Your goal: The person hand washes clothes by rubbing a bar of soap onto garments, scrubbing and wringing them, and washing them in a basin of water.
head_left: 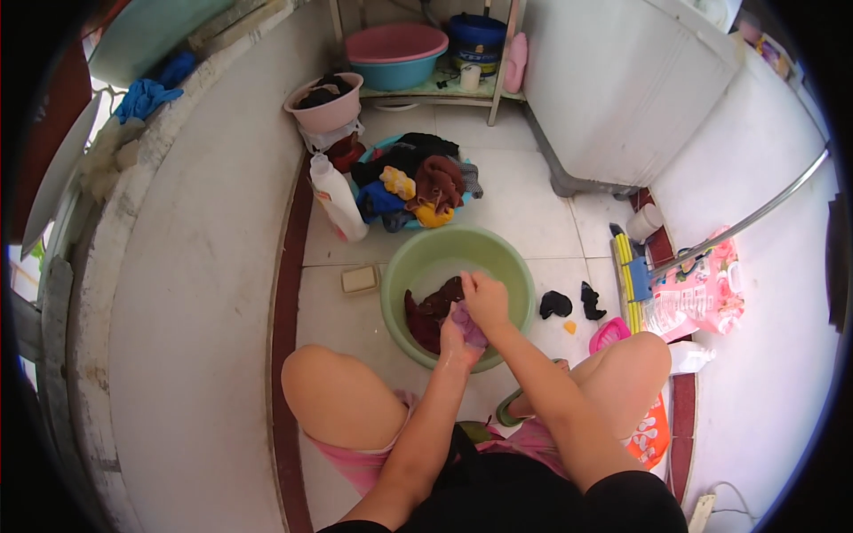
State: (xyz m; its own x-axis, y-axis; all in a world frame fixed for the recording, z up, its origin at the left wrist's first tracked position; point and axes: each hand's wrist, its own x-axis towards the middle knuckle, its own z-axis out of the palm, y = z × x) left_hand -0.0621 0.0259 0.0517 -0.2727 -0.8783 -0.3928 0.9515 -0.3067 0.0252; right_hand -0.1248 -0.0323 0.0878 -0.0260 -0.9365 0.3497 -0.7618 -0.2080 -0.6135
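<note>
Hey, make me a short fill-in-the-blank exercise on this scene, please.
The left hand and right hand hold a purple cloth over the ____ basin.
The soap bar lies to the ____ of that basin.
The tall bottle beside the heaped clothes is ____.

Missing words: green; left; white.

White walls (204, 249) with dark red skirting (284, 333) flank a pale tiled floor (524, 213).

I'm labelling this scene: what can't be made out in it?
Head view: part of the purple cloth, covered by the left hand and right hand.
Head view: the bottom of the blue basin, covered by piled clothes.
Head view: the rest of the black shirt, cut off by the lower edge.
</note>
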